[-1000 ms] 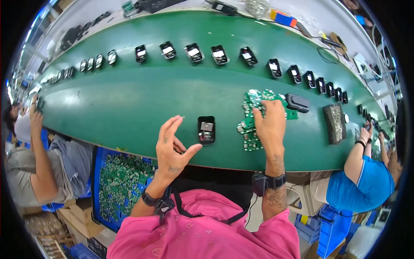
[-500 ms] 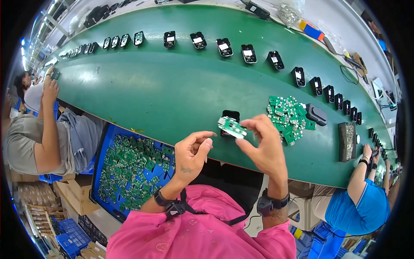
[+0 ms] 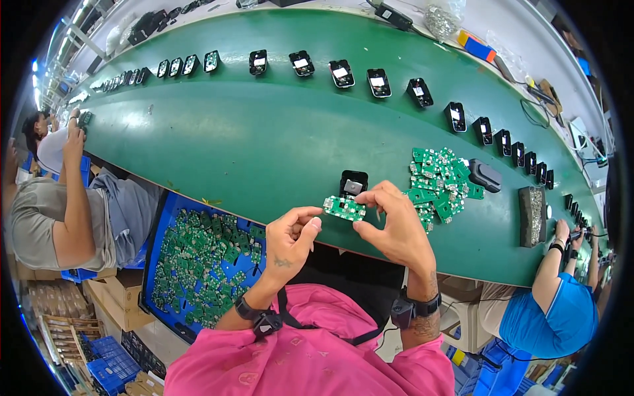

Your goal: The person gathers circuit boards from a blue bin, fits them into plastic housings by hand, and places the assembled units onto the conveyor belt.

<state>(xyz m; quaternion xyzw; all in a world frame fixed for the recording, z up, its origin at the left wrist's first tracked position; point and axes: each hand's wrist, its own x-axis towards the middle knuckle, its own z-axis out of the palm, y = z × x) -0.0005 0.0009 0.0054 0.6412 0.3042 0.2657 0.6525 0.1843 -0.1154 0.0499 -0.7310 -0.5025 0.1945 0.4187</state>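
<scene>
My right hand (image 3: 396,228) pinches a green circuit board (image 3: 345,208) by its right end, between thumb and fingers. The board is held nearly level, in front of a small black case (image 3: 354,177) on the bench. The case lies open with a silvery block inside, and the board and fingers hide its near end. My left hand (image 3: 290,244) is curled with thumb and index finger apart, and the index fingertip is close to the board's left end. Whether it touches the board I cannot tell. To the right lies a pile of green circuit boards (image 3: 439,178).
Black cases (image 3: 379,82) stand in a long row across the green bench (image 3: 264,125). A dark oval case (image 3: 485,175) and a dark block (image 3: 531,216) lie right of the pile. A blue tray (image 3: 241,264) of boards sits at my left. Co-workers sit on both sides.
My right hand has brought the circuit board slightly left and nearer me, turning it level. More of the black case, with its silvery block, now shows. The left hand has barely moved.
</scene>
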